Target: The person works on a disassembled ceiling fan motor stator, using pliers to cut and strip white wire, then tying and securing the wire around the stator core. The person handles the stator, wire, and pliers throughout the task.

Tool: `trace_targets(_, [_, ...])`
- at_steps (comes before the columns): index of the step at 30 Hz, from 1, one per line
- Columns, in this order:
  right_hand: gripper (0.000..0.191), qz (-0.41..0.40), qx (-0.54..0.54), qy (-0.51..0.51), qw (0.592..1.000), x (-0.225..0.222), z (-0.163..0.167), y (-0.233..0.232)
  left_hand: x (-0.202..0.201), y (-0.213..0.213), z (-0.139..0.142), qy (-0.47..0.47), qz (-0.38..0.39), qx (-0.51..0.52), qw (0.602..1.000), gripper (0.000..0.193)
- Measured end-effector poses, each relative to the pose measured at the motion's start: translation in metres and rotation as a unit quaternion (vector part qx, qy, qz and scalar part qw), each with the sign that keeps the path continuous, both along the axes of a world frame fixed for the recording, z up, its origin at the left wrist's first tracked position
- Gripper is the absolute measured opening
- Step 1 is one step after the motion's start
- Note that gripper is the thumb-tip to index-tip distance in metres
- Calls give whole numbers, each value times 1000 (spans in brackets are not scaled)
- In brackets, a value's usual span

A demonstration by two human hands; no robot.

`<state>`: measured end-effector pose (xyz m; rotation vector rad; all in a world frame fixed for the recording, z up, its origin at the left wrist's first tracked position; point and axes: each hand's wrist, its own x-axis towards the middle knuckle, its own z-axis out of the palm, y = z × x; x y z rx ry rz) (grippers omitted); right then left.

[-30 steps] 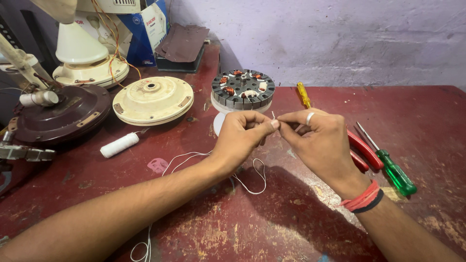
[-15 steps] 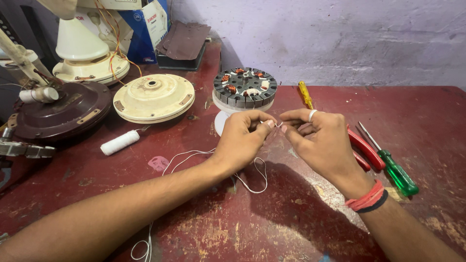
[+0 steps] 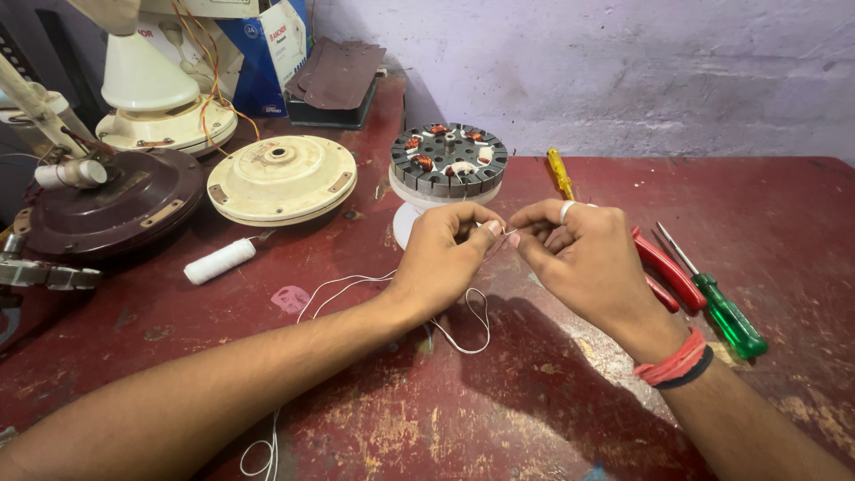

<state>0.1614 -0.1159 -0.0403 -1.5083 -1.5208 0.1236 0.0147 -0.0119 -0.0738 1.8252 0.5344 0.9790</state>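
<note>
— What lay around the hands on the red table [image 3: 784, 205]?

— A fan stator [image 3: 448, 160] with copper windings stood just behind them, a cream round cover [image 3: 281, 178] to its left, and a dark brown housing [image 3: 107, 200] further left. A white thread spool [image 3: 219, 261] lay near the cover. Red-handled pliers [image 3: 663, 267], a green screwdriver [image 3: 723, 307] and a yellow one [image 3: 559, 172] sat by the right wrist.

— And the hands themselves?

— The left hand [image 3: 445, 258] and right hand [image 3: 579, 254] met fingertip to fingertip, both pinched closed on a thin white string [image 3: 463, 325], which looped down onto the table beneath the left wrist and trailed along the forearm.

— Any containers?

— A blue box [image 3: 272, 53] stood at the back; its contents could not be seen.
</note>
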Motion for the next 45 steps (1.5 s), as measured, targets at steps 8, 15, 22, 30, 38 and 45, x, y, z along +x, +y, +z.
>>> trace_targets(8, [16, -8, -1, -38, 999, 1, 1, -1, -1, -2, 3, 17, 19, 2, 1000, 21])
trace_targets(15, [15, -5, 2, -25, 1000, -1, 0, -1, -3, -3, 5, 11, 7, -11, 1000, 21])
trace_targets(22, [14, -23, -2, -51, 998, -1, 1, -1, -2, 1, 0, 11, 21, 9, 1000, 21])
trace_targets(30, [9, -6, 99, -131, 986, -5, -1, -4, 5, 10, -7, -66, -33, -106, 992, 28])
trace_targets(38, [12, -4, 90, -139, 986, -5, -4, -3, 4, 8, -7, -97, -55, -108, 988, 17])
trace_targets(45, [14, -8, 150, -133, 980, -8, -3, -4, 0, 5, -2, -49, -16, -19, 999, 20])
